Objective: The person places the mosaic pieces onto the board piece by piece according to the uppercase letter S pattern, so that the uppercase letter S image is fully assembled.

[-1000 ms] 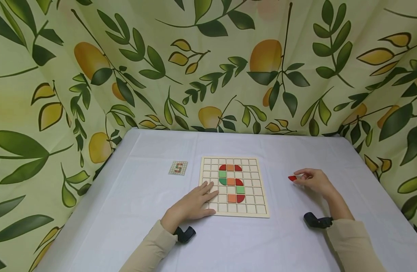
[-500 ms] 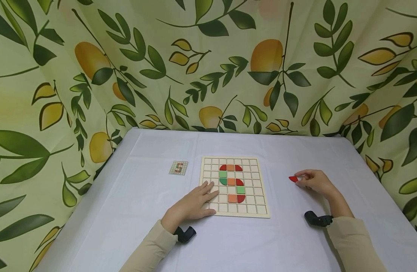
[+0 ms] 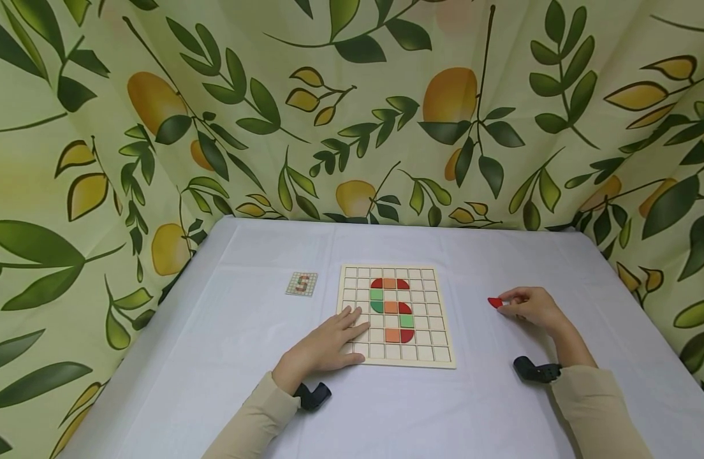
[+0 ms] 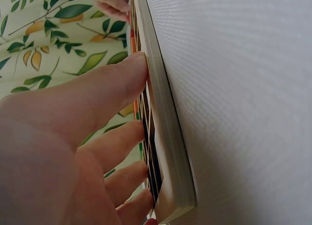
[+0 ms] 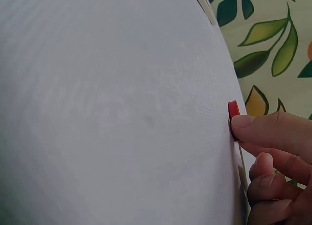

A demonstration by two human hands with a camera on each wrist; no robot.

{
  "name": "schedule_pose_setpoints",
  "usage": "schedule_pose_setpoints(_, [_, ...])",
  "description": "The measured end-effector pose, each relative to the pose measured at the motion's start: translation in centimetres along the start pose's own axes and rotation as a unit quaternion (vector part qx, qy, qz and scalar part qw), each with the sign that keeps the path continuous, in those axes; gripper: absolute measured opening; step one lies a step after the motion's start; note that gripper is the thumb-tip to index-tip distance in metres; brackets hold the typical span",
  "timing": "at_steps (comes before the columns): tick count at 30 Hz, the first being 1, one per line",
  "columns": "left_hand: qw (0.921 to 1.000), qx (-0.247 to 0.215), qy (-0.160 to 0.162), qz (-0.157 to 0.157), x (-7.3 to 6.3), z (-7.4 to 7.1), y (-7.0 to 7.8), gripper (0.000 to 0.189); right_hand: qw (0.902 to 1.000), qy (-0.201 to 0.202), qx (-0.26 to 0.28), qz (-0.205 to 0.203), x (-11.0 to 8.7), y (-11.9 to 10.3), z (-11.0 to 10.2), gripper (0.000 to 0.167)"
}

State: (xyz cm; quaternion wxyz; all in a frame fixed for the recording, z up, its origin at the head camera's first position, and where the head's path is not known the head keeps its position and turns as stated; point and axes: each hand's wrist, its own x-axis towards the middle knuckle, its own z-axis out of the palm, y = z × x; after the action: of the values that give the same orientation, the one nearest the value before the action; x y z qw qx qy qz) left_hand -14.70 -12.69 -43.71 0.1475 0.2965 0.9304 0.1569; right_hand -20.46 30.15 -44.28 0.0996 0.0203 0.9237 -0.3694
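Note:
A square wooden grid board (image 3: 426,356) lies on the table, with red, orange and green tiles forming a curved, S-like figure in its cells. My left hand (image 3: 328,342) rests spread over the board's lower left part, its thumb at the near edge. In the left wrist view, the thumb (image 4: 114,86) and fingertips touch the board's top face by its pale rim (image 4: 163,137). Off to the right of the board, my right hand (image 3: 530,306) pinches a small red tile (image 3: 494,302) between thumb and fingers. Seen from the right wrist, that red tile (image 5: 233,109) stands edge-on, partly hidden by the thumb.
A small pattern card (image 3: 301,284) showing the same kind of S figure on a grid lies left of the board. White cloth (image 3: 260,255) covers the table. Behind it and at both sides hangs a leaf-and-fruit curtain (image 3: 352,127).
The right hand has shifted very slightly, and the red tile has turned a little between its fingers. The left hand and the board stay in place.

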Motion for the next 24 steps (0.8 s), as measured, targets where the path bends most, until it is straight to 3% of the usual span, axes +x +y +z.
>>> schedule_pose_setpoints(10, [1.0000,0.002,0.002,0.003,0.1,0.0,0.0,0.063,0.9998,0.001,0.016,0.009,-0.2,-0.9,0.8,0.043])
schedule_pose_setpoints(24, [1.0000,0.005,0.004,0.002,0.1,0.1,-0.1,0.063,0.9995,0.007,0.030,-0.010,-0.7,-2.9,2.2,0.041])
